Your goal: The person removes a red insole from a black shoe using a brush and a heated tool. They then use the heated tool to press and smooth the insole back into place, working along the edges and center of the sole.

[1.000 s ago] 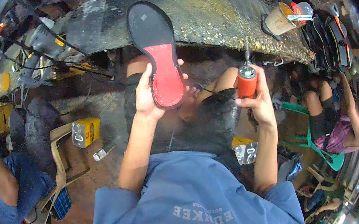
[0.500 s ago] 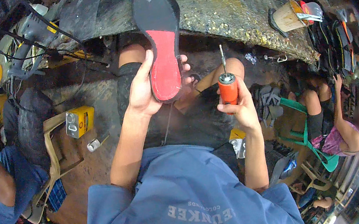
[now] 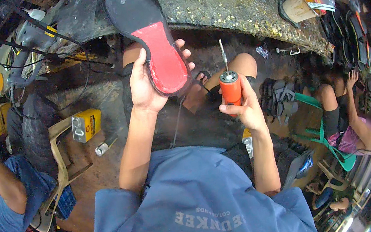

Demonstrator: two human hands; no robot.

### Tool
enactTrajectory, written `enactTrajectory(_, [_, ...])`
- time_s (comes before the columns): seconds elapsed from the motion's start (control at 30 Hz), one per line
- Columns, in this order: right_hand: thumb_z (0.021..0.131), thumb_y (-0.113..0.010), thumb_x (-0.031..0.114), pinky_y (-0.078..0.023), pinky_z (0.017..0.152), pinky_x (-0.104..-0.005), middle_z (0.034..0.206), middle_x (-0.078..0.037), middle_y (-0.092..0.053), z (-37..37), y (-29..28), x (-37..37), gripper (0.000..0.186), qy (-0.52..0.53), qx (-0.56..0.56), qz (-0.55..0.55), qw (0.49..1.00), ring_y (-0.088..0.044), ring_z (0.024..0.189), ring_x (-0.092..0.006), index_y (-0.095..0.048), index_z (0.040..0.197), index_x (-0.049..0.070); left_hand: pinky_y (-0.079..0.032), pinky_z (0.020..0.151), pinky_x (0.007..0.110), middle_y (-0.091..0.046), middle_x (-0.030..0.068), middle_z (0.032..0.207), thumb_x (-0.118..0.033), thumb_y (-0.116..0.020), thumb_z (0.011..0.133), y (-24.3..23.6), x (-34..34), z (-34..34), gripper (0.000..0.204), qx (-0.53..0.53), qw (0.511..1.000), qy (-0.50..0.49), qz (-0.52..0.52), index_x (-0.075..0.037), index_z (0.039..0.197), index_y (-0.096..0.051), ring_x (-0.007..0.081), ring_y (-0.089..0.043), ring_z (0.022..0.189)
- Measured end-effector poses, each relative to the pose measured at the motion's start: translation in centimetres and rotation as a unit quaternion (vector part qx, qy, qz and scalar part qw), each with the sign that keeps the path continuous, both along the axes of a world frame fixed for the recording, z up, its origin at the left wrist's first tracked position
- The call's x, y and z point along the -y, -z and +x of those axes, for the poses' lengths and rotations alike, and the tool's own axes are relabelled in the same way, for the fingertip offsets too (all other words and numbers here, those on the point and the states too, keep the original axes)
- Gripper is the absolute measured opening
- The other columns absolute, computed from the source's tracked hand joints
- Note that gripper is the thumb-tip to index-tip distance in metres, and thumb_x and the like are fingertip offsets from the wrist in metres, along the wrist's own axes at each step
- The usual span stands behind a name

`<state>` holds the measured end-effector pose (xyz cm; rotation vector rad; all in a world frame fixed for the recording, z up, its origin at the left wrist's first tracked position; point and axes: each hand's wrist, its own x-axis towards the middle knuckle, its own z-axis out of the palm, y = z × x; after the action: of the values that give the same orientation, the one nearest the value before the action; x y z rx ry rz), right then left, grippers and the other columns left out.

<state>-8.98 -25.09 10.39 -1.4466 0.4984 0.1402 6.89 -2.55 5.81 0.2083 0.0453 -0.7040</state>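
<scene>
My left hand [image 3: 144, 85] is wrapped round the heel end of a shoe sole [image 3: 162, 58]. The sole is black at the forepart, with a red panel over the waist and heel and a black rim. Its toe leans up and to the left, over the edge of the workbench. To the right, my right hand [image 3: 248, 108] grips an orange rotary tool [image 3: 231, 89] by its round body. A thin metal bit [image 3: 223, 54] points up from its top, apart from the sole.
The dirty workbench [image 3: 227, 4] spans the top, bearing a bucket [image 3: 299, 5] at right and a grey power tool [image 3: 23, 55] with black cables at left. A yellow can [image 3: 87, 125] stands left. Black sandals [image 3: 280, 97] lie right. Co-workers sit at left [image 3: 12, 193] and right [image 3: 354, 130].
The sole has tilted, its toe swinging left while its heel rose slightly. My right hand has shifted a little up and left with the rotary tool.
</scene>
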Motion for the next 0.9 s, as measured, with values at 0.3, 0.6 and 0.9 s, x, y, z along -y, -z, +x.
enactTrajectory(0.3, [0.073,-0.086,-0.011,-0.053,0.091,-0.0319,0.117,-0.004,-0.067,-0.7,1.1,0.0,0.085,-0.028,0.003,-0.043,0.999,-0.064,0.097,-0.0149,-0.054,0.149,0.009,-0.053,0.114,0.064,-0.058,0.0226,0.159,-0.070,-0.033,0.114,1.8,0.4,0.0,0.080,0.004,1.000,0.019,-0.002,-0.010,0.165,-0.045,0.0408,-0.064,0.136])
enactTrajectory(0.6, [0.079,-0.087,-0.004,-0.052,0.100,-0.0332,0.120,-0.003,-0.067,-0.5,1.7,-0.9,0.079,-0.056,0.044,-0.138,0.988,-0.064,0.109,-0.0167,-0.054,0.150,0.010,-0.056,0.108,0.064,-0.065,0.0207,0.144,-0.076,-0.028,0.112,3.0,0.8,0.9,0.082,0.045,0.998,0.019,0.026,-0.015,0.165,-0.044,0.0396,-0.068,0.124])
enactTrajectory(0.9, [0.091,-0.092,0.023,-0.056,0.092,-0.0373,0.104,-0.002,-0.069,-0.2,1.2,-3.0,0.051,-0.061,0.027,-0.208,0.976,-0.067,0.094,-0.0176,-0.061,0.129,0.008,-0.055,0.107,0.064,-0.067,0.0228,0.138,-0.095,-0.037,0.096,3.6,2.3,2.6,0.111,0.171,0.964,-0.157,0.126,0.001,0.148,-0.055,0.0408,-0.068,0.123])
